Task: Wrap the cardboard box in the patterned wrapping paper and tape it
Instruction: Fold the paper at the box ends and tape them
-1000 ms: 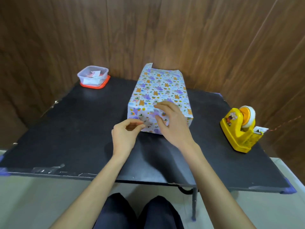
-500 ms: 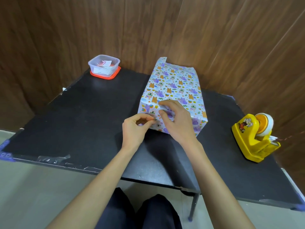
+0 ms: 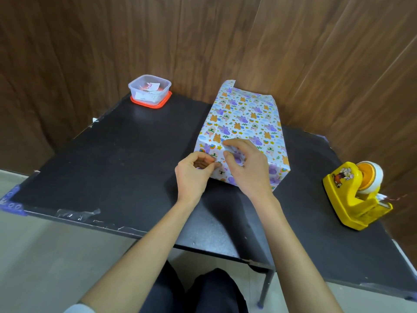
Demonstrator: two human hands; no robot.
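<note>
- A person seated at a black tabletop (image 3: 112, 154) works with both hands at the near end of a wrapped box (image 3: 246, 118). The box lies lengthwise, running away from the grips toward a wood-panelled wall (image 3: 203, 41).
- The left grip (image 3: 195, 171) is closed to a pinch. Thumb and forefinger meet on the patterned wrapping paper (image 3: 266, 132) at the box's near end face, with the other fingers curled in behind. Whether a piece of tape sits in that pinch cannot be told.
- The right grip (image 3: 248, 168), just beside the left, is hooked over the box's near top edge. The forefinger bends onto the top and the thumb lies on the end face, nipping the paper between them.
- The paper, white with purple, orange and green cartoon figures, covers every face of the box that shows. At the end farthest from the grips, a corner of it stands up.
- Well to the right of the right grip, apart from the box, stands a yellow tape dispenser (image 3: 352, 195) with its roll on an orange hub.
- Far beyond the left grip, at the tabletop's back corner, a clear plastic container (image 3: 150, 90) sits on a red base, with paper scraps inside.
- Nearer than the left grip and off to its left, a strip of clear tape (image 3: 79, 214) clings to the tabletop's front edge.
</note>
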